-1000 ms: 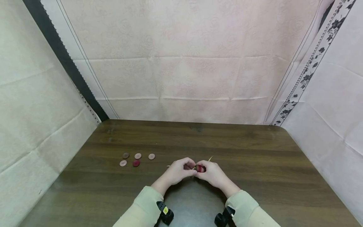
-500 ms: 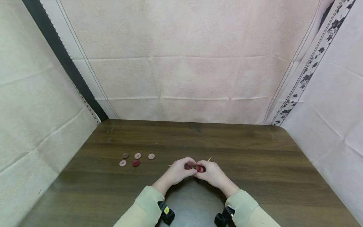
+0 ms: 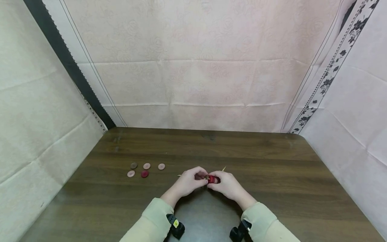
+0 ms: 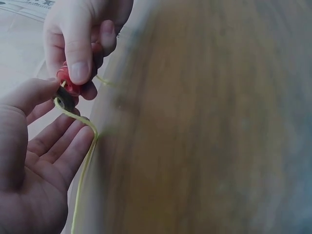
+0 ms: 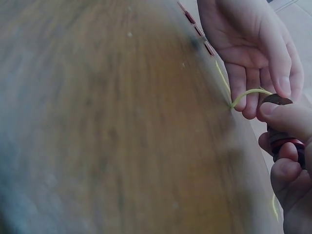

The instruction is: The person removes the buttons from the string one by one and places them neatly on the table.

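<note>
Both hands meet near the table's middle. My right hand (image 3: 228, 185) grips a short stack of red buttons (image 3: 213, 179) between thumb and fingers. At the stack's left end, a dark brown button (image 4: 64, 99) is pinched by the thumb and index finger of my left hand (image 3: 188, 184); its other fingers are extended in the left wrist view. A yellow cord (image 4: 87, 163) comes out of the brown button and hangs over the left fingers. The cord's other end (image 5: 275, 209) shows beyond the right hand. Fingers hide part of the stack.
Left of the hands, several loose buttons lie on the wooden table (image 3: 257, 151): a brown one (image 3: 134, 165), pale pink ones (image 3: 146, 166) and a dark red one (image 3: 144, 173). Pale patterned cloth (image 3: 193, 84) hangs behind and at both sides.
The hands stay almost in place, with small finger shifts. The red stack has turned slightly and shows more of its side; the yellow cord between the hands shows less. The loose buttons have not moved.
</note>
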`<state>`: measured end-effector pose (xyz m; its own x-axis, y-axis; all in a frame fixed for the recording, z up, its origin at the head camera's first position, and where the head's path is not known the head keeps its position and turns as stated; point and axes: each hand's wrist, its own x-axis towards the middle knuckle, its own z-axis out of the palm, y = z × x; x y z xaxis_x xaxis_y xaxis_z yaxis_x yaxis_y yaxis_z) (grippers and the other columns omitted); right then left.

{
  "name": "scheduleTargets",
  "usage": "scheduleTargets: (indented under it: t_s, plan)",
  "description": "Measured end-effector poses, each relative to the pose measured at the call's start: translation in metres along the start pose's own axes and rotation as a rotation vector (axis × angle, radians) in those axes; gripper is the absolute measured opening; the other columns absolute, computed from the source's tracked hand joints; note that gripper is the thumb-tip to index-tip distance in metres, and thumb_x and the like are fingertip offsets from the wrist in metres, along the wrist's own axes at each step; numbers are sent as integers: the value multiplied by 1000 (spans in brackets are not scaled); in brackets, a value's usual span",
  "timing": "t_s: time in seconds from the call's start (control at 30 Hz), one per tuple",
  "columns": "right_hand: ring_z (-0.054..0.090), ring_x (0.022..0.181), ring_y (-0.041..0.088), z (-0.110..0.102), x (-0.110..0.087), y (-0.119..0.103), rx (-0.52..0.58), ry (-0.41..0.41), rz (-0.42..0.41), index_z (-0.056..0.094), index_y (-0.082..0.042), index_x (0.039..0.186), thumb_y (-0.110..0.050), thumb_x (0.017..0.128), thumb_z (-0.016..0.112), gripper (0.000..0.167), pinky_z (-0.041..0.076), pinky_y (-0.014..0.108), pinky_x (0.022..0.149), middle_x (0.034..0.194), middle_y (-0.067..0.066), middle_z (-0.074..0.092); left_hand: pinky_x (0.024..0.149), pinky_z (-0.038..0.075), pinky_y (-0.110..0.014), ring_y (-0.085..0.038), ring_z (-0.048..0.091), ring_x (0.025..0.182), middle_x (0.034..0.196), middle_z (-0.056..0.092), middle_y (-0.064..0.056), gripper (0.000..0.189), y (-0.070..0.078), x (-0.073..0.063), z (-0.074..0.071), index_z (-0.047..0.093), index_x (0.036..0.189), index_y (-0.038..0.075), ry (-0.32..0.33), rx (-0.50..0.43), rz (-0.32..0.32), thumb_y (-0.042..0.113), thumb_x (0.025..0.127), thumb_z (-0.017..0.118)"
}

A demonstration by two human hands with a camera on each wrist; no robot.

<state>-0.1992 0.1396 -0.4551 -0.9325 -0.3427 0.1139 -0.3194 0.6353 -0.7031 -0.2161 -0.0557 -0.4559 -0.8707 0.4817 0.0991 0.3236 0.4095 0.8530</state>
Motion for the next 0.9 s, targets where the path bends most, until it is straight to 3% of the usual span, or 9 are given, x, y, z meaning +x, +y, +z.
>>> scheduleTargets:
  t_s: [0.9]
  plan:
    - [51, 76, 12, -1, 1, 2, -29, -21, -3, 66, -9, 110, -24, 82, 73, 33, 44, 31, 69, 84, -7, 58, 81, 46, -35, -14, 57, 91, 100, 62, 2, 22, -15, -6, -28, 62, 107, 9, 46, 45, -13, 18, 87, 66]
